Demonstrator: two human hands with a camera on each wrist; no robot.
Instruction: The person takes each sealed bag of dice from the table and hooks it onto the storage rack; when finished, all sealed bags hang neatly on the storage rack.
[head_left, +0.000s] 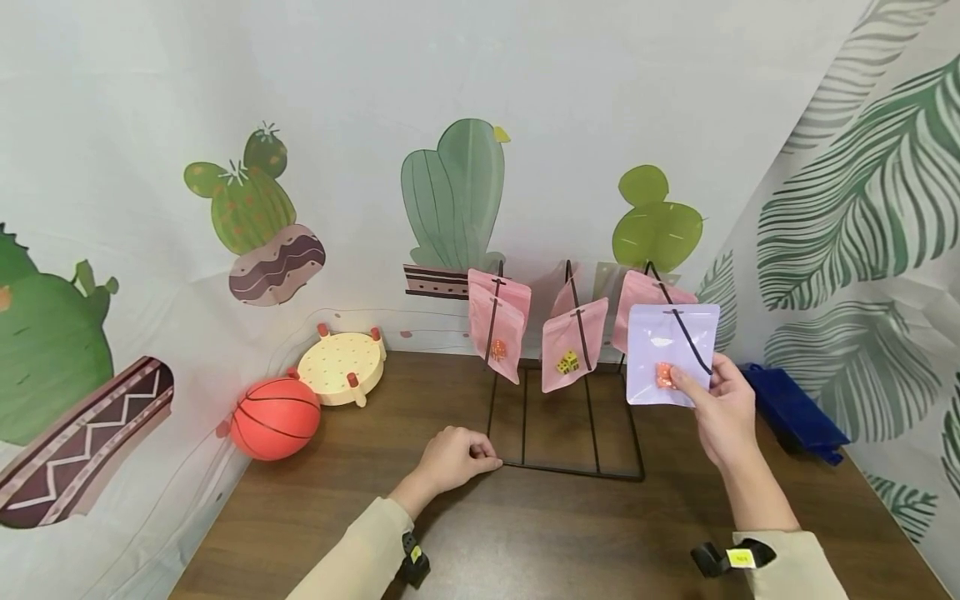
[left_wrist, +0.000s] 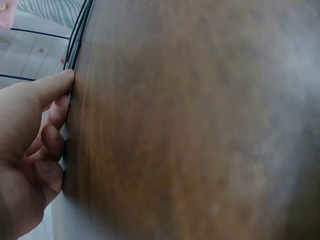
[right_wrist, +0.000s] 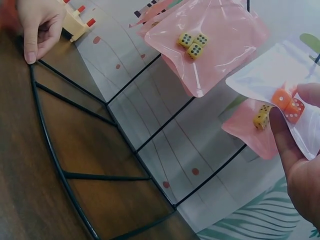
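Note:
My right hand pinches the lower right part of a lavender pouch between thumb and fingers, with orange dice inside. The right prong of a black wire rack runs through the top of this pouch and across its front. Behind it on that prong hangs a pink pouch. At the rack's front left base corner, my left hand grips the wire between thumb and fingertips. Pink pouches hang on the left prong and middle prong; the front middle one contains yellow dice.
A red ball lies at the table's left edge, beside an overturned cream stool with red-tipped legs. To the right sits a dark blue object. A wall cloth printed with cacti and leaves rises right behind the rack.

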